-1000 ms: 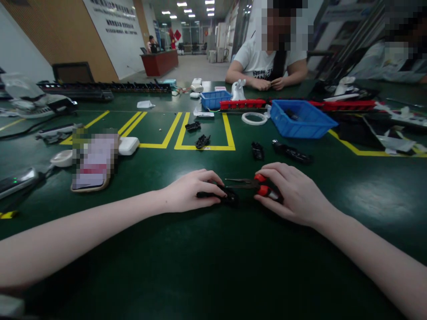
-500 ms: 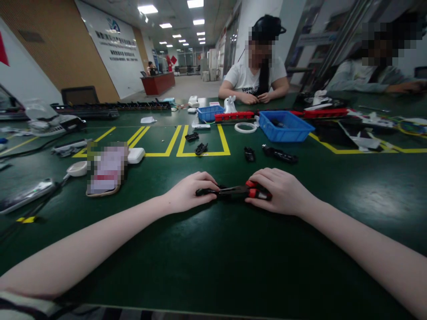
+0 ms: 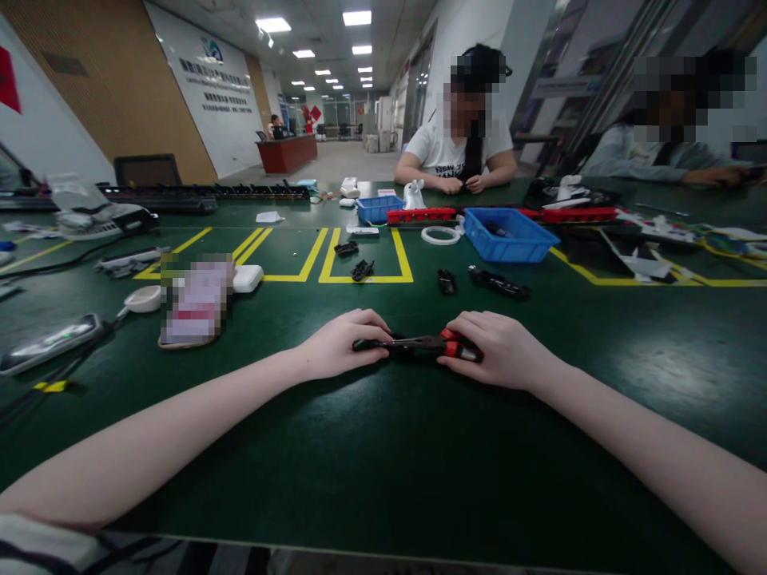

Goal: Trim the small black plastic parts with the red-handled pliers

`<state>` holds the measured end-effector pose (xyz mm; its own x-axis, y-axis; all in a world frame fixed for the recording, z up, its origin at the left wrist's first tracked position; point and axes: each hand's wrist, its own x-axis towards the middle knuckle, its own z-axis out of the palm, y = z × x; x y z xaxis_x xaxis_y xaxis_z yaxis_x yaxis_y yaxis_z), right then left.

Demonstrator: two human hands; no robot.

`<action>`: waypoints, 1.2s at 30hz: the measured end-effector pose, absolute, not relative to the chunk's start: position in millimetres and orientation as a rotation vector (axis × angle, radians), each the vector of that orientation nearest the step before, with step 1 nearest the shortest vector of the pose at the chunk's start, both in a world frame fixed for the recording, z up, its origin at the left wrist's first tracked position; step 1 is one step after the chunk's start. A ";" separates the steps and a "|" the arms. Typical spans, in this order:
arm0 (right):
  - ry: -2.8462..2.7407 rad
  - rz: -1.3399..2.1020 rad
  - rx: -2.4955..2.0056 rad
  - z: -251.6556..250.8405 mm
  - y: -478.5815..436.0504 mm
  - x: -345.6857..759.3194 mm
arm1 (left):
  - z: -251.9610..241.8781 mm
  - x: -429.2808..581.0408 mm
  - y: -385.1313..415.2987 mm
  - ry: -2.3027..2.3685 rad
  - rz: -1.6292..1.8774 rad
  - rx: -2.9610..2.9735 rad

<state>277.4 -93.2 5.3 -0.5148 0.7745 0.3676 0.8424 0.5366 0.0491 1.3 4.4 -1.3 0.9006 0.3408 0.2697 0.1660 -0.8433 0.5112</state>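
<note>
My right hand (image 3: 500,347) is closed around the red handles of a pair of pliers (image 3: 427,343), whose jaws point left. Between the fingers and thumb of my left hand (image 3: 344,343) is a small black part (image 3: 371,345), right at the jaws. How far the jaws grip the part is hidden by its dark colour and my fingers. Both hands are low over the green table (image 3: 383,455). Just beyond them lie a small black piece (image 3: 447,281) and a longer black piece (image 3: 499,283).
Two more black pieces (image 3: 362,270) sit by the yellow tape. A blue bin (image 3: 509,239), a white ring (image 3: 440,235) and a smaller blue bin (image 3: 379,209) stand farther back. At left are a phone (image 3: 197,303) and a white case (image 3: 248,279). A person (image 3: 459,152) sits opposite.
My right hand has drawn slightly inward and its grip on the pliers looks closer, with the red handles nearer together. My left hand stays nearly in place. The camera view has shifted slightly.
</note>
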 end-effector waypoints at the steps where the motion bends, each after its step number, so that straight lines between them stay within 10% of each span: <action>1: -2.480 -0.317 -1.346 5.3 -93.2 277.5 | -1.1 1.3 4.4 0.366 0.484 2.574; 36: -2.466 -0.381 -1.338 6.3 -91.0 274.5 | -6.3 0.3 9.0 0.370 0.496 2.509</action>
<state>274.5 -91.0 6.3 -0.5165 0.7622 0.3902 0.8444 0.5289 0.0846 0.3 9.0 -6.3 0.8940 0.3585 0.2686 0.1555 -0.8107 0.5645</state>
